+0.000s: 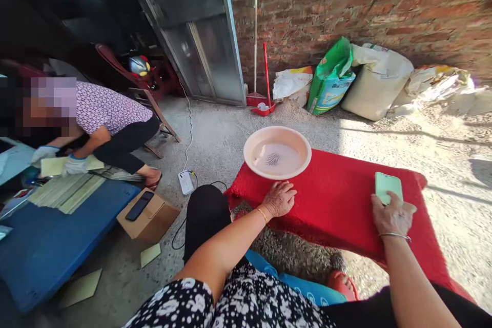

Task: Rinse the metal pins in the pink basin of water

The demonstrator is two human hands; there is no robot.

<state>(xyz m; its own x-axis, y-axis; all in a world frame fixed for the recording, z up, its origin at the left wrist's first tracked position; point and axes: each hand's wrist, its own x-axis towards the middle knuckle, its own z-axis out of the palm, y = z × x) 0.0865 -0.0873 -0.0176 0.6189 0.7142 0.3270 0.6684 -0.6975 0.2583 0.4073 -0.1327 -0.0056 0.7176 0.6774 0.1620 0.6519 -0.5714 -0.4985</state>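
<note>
- A stray push from your right hand (pixel 394 216) could slide the phone (pixel 387 182) off the red cloth (pixel 334 195); whether those fingers grip it, I can't tell.
- Your left hand (pixel 280 199) rests loosely spread, holding nothing; one knock could tip the basin (pixel 277 176) beside it.
- The phone lies flat, pale green, round-cornered.

A brick wall (pixel 346 2) spans the far right. Left of it stands a metal door (pixel 196 25). The floor (pixel 457 205) is sunlit at right.
</note>
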